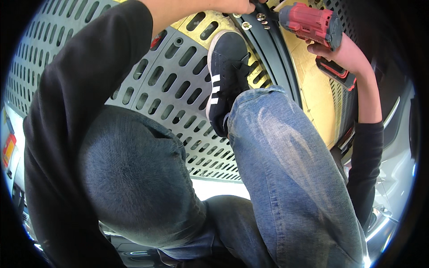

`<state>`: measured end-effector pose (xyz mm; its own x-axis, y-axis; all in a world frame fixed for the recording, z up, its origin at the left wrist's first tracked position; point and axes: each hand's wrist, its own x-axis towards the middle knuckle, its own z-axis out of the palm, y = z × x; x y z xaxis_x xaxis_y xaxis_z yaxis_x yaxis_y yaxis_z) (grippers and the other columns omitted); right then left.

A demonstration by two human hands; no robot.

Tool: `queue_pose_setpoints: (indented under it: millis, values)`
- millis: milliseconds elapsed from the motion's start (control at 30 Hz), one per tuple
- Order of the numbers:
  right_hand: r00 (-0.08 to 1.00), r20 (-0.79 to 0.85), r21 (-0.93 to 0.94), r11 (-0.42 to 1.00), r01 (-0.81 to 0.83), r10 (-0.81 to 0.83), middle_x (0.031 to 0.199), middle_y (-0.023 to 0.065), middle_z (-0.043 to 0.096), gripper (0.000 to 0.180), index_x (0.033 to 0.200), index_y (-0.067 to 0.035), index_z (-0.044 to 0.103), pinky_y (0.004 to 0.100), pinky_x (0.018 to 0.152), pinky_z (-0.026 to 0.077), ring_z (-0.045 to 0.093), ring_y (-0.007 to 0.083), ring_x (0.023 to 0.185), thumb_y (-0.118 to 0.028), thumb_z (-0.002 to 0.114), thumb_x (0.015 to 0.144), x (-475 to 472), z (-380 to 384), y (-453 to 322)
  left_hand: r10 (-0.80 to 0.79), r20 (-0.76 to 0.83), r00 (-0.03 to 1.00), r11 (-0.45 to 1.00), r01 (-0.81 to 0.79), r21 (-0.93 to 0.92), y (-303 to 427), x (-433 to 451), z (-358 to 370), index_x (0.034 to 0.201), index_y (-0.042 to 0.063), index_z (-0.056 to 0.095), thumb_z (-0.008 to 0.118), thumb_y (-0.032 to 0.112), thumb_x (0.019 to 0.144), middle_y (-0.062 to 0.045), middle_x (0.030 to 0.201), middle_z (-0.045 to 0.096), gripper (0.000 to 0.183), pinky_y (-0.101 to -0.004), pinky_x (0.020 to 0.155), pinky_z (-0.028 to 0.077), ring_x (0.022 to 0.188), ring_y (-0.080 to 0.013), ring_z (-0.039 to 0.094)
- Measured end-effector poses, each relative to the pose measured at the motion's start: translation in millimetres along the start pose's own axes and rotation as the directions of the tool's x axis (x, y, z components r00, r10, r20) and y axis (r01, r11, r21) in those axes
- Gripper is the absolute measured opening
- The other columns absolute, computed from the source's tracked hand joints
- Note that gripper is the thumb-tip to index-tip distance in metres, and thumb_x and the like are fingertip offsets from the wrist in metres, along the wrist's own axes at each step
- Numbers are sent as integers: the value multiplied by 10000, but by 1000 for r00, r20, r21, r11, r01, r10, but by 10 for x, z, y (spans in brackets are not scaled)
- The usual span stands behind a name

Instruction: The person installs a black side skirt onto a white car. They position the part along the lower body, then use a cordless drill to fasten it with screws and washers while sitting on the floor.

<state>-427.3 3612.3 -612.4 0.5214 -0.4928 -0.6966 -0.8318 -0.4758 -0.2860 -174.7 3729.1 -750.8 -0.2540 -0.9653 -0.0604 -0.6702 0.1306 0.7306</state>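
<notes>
My right hand (338, 53) grips a red and black cordless power driver (310, 23) at the upper right, its battery below my fingers. The driver's nose points left, at a long black curved panel (268, 47). Several shiny metal fasteners (247, 25) stand on the panel near its upper end. My left hand (239, 6) reaches to the panel's upper end at the top edge of the view, beside the fasteners. Part of that hand is cut off, and whether it holds anything is not visible.
A slotted grey grating floor (167, 80) with yellow sections lies below. My black shoe (228, 67) stands left of the panel. Flat cardboard (311, 83) lies under the panel's right side. A red thing (157, 39) shows through a slot. Silver car bodywork (395, 160) is at the right rim.
</notes>
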Motion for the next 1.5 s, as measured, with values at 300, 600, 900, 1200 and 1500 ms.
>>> queue_pose_setpoints:
  millis: [300, 600, 900, 1200, 1500]
  values:
    - [991, -105, 448, 894, -25, 81, 899, -36, 670, 228, 1058, -66, 711, 270, 721, 500, 596, 74, 794, -185, 778, 876, -526, 249, -54, 175, 192, 966, 939, -223, 262, 276, 398, 136, 1052, 94, 713, 703, 209, 841, -123, 1032, 732, 241, -452, 954, 506, 1032, -316, 690]
    - [978, 1, 806, 579, -123, 206, 916, -13, 668, 246, 1077, -39, 674, 264, 654, 508, 594, 73, 755, -117, 738, 853, -935, 1062, -103, 11, -22, 1000, 987, -14, -161, 50, 329, 206, 1037, 87, 568, 676, 253, 959, -47, 727, 604, 213, -338, 629, 466, 666, -187, 596]
    - [990, -26, 786, 615, -66, 140, 1179, 174, 740, 479, 1267, 11, 668, 377, 1002, 512, 675, 252, 1074, -185, 808, 854, -852, 1720, -298, -225, 333, 916, 575, 400, -713, 66, 313, -35, 843, 90, 589, 579, 237, 978, 39, 654, 461, 200, -258, 544, 300, 571, -64, 339]
    - [985, -12, 711, 694, -111, 170, 1001, 332, 723, 390, 1051, 132, 691, 468, 871, 558, 724, 450, 1003, -189, 784, 851, -732, 2009, -287, -169, 22, 985, 894, 144, 424, 431, 137, 413, 1066, 118, 722, 773, 430, 892, -166, 915, 769, 361, -488, 777, 605, 864, -373, 759]
    - [966, -34, 687, 708, -165, 258, 968, 379, 701, 384, 1010, 174, 675, 500, 858, 551, 714, 486, 998, -184, 732, 885, -752, 2153, -318, -190, 7, 982, 931, 178, 320, 348, 220, 502, 1053, 147, 732, 730, 368, 910, -139, 901, 772, 263, -470, 797, 594, 870, -368, 755]
